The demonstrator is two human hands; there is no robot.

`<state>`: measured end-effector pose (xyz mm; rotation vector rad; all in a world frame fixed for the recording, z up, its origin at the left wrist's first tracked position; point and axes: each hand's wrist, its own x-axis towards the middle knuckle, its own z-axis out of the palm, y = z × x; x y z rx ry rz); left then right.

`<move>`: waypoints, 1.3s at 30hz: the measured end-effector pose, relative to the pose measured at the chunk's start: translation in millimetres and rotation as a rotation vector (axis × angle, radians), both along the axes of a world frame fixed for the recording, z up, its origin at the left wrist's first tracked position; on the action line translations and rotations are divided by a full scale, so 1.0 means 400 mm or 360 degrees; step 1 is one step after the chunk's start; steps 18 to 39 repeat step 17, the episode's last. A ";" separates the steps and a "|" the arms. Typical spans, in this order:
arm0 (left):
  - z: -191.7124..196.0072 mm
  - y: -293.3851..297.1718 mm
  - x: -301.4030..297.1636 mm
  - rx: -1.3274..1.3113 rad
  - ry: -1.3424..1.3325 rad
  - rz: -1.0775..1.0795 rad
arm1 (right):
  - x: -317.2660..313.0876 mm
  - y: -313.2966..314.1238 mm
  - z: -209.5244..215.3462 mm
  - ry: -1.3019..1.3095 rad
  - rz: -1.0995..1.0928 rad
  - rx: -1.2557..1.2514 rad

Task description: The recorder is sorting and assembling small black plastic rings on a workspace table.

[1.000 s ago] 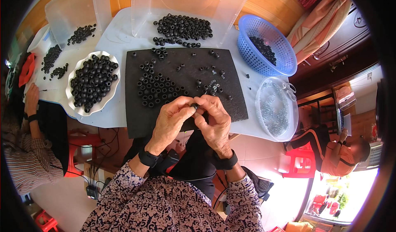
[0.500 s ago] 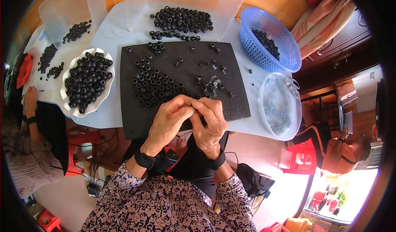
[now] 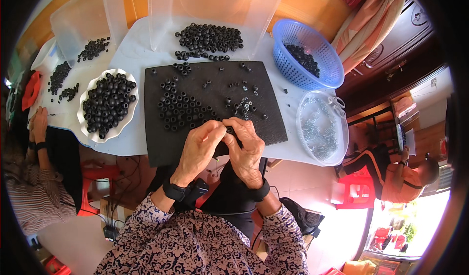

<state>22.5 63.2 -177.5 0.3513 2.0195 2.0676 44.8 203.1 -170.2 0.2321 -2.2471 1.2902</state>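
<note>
My left hand [image 3: 199,145] and my right hand [image 3: 245,148] meet over the near edge of a black mat [image 3: 215,74], fingertips pinched together. A small black ring-shaped part [image 3: 230,130] shows between the right fingers, close to the left fingertips. What the left fingers themselves pinch is hidden. On the mat, just beyond my hands, a cluster of black rings [image 3: 181,106] lies with holes facing up. To its right, small shiny coil-like pieces [image 3: 245,108] lie among scattered black parts.
A white scalloped dish [image 3: 134,110] heaped with black parts stands left of the mat. Behind lies a pile of black parts [image 3: 210,38] by a clear bin [image 3: 163,11]. At right are a blue basket [image 3: 312,77] and an oval clear tray [image 3: 343,143]. Another person's hands [image 3: 39,123] rest far left.
The view has shifted, so the table sits a little lower. My hands stay pinched together, and a black ring-shaped part now shows between the right fingers.
</note>
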 end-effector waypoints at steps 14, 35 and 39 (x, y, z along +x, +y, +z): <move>0.010 0.003 0.007 0.0463 -0.0011 -0.0027 | -0.294 0.315 0.198 0.0435 -0.0569 0.0745; 0.011 -0.006 0.002 0.0387 -0.0022 -0.0055 | -0.277 0.234 0.122 -0.0258 -0.0136 0.0468; 0.011 -0.006 0.002 0.0387 -0.0022 -0.0055 | -0.277 0.234 0.122 -0.0258 -0.0136 0.0468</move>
